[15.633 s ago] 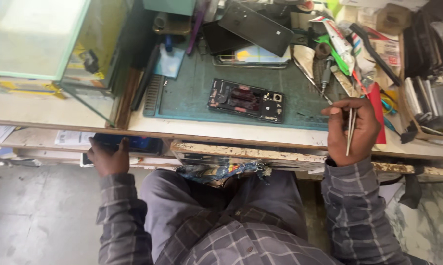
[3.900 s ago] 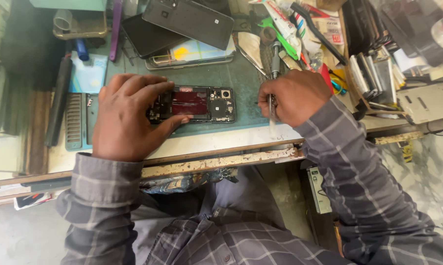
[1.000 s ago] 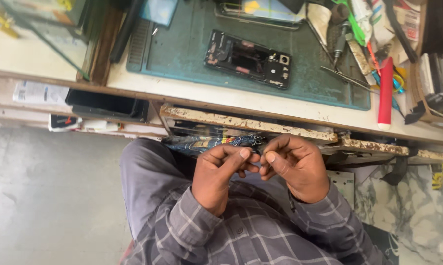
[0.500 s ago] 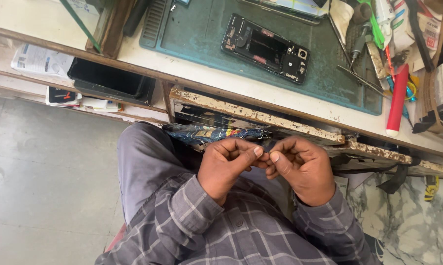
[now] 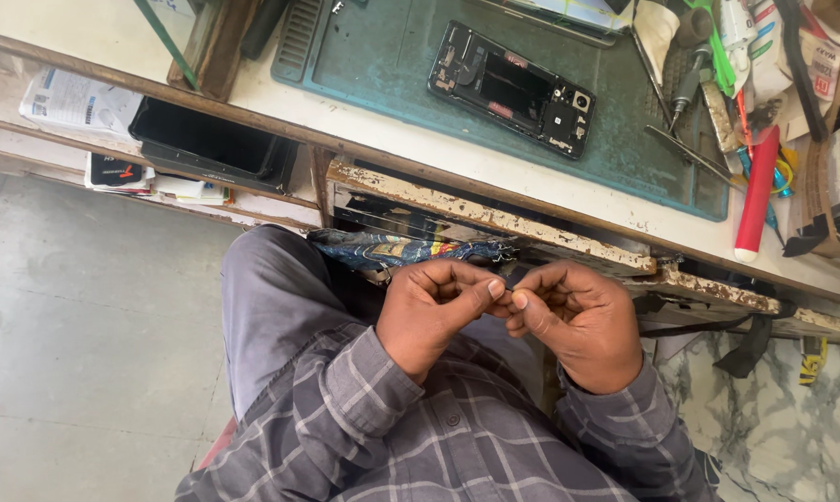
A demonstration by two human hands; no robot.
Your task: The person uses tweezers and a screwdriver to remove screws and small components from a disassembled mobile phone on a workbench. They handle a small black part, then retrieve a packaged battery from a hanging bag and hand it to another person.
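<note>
Two hands (image 5: pixel 508 311) pinching, opened phone (image 5: pixel 513 88), green mat (image 5: pixel 392 65)

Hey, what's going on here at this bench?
A person in a plaid shirt sits at a workbench, with the left hand and right hand brought together over the lap, fingertips pinching something too small to make out. On the green mat above lies an opened phone with its insides exposed, untouched. Hand tools and a red cylinder lie to its right.
</note>
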